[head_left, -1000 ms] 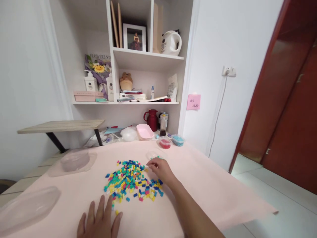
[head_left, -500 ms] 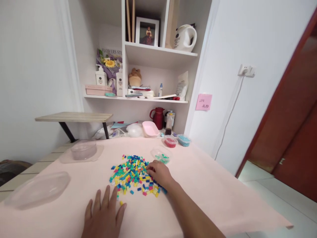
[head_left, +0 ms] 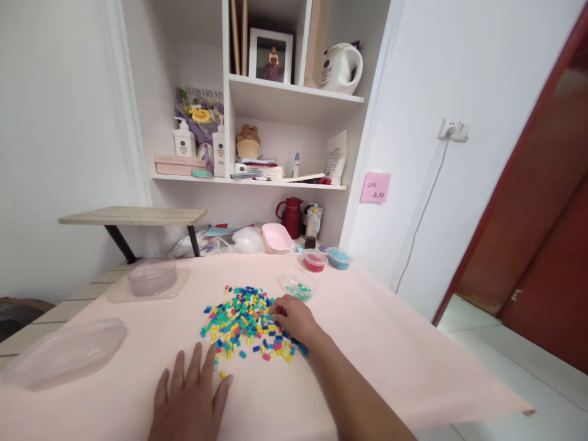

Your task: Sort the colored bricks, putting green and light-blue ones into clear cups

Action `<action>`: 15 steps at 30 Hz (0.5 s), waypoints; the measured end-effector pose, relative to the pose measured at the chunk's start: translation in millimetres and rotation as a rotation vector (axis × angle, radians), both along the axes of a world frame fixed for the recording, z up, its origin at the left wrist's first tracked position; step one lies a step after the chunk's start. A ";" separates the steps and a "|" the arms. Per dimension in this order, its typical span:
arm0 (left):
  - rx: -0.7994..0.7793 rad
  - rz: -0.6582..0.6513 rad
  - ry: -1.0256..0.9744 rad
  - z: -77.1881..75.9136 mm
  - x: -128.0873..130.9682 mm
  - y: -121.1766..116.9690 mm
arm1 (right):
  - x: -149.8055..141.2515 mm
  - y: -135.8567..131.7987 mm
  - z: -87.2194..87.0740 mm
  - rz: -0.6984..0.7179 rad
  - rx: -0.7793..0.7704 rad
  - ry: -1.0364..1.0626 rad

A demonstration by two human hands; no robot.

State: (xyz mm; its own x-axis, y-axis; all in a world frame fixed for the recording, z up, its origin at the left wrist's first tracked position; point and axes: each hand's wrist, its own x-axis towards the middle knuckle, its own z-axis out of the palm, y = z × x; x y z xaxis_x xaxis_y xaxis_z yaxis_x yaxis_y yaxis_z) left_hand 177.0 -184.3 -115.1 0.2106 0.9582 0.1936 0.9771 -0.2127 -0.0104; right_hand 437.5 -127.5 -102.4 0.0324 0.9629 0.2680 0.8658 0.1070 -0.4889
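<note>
A heap of small coloured bricks [head_left: 241, 321] in blue, green, yellow and pink lies on the pale pink table cover [head_left: 390, 343]. My right hand [head_left: 294, 318] rests on the heap's right side, fingers curled into a pinch among the bricks; what they grip is too small to name. My left hand [head_left: 190, 398] lies flat on the cover just near of the heap, fingers spread, holding nothing. A small clear cup [head_left: 297, 286] with green bricks stands just beyond my right hand.
Small cups of red bricks [head_left: 315, 261] and blue bricks [head_left: 339, 258] stand farther back. A pink tray [head_left: 277, 237] and a red jug [head_left: 291, 217] sit by the shelves. Clear lids and a bowl [head_left: 151, 278] lie at the left. The table's edge drops off at the right.
My right hand drew back from the clear cup onto the right side of the brick heap and closed into a pinch. My left hand stayed flat. The camera shifted slightly.
</note>
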 end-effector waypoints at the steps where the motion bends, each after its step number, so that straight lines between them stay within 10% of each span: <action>1: 0.002 0.001 0.008 0.0 -0.2 -0.2 | 0.3 0.0 0.2 -0.003 -0.003 -0.001; 15: -0.015 0.007 0.079 4.6 0.5 -2.8 | -0.5 -0.7 2.7 -0.001 -0.019 0.002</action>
